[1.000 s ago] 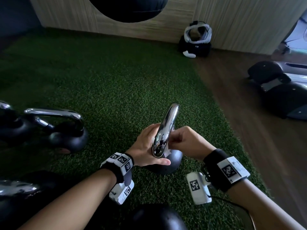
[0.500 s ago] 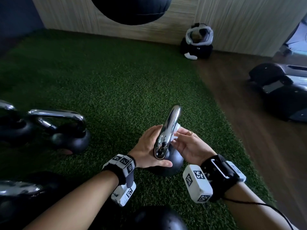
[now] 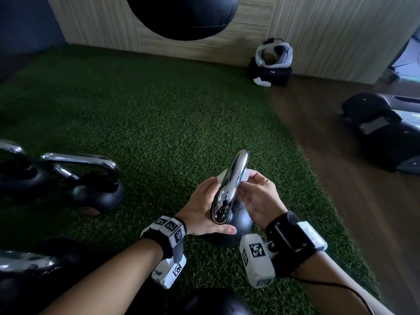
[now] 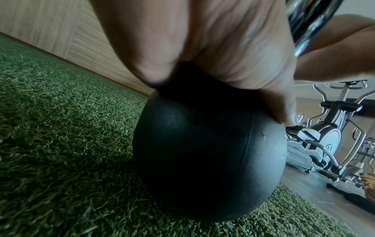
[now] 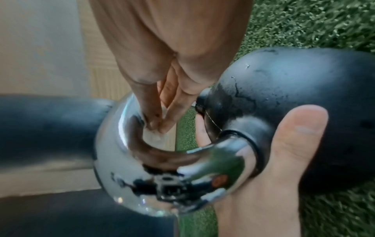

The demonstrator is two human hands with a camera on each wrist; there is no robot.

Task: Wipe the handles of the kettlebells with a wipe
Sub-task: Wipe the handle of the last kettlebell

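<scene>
A black kettlebell [image 3: 238, 226] with a chrome handle [image 3: 231, 178] stands on green turf in the middle of the head view. My left hand [image 3: 204, 208] grips it where the handle meets the ball, thumb [image 5: 294, 136] on the near side and fingers behind. My right hand [image 3: 254, 189] is turned palm up and pinches a white wipe [image 3: 247, 172] against the handle's upper part. In the right wrist view its fingertips [image 5: 156, 121] press the wipe [image 5: 152, 136] inside the handle loop [image 5: 121, 144]. The left wrist view shows the ball [image 4: 209, 157] under my left hand.
Other chrome-handled kettlebells stand at the left [image 3: 91, 180], lower left [image 3: 25, 264] and bottom edge [image 3: 218, 303]. A black bag [image 3: 181, 14] hangs above. A headset on a black case [image 3: 271, 62] sits by the back wall. Exercise machines [image 3: 386, 130] stand on the wooden floor at the right.
My right hand has turned from knuckles up to palm up and slid the wipe higher along the handle. My left hand has kept its grip on the kettlebell.
</scene>
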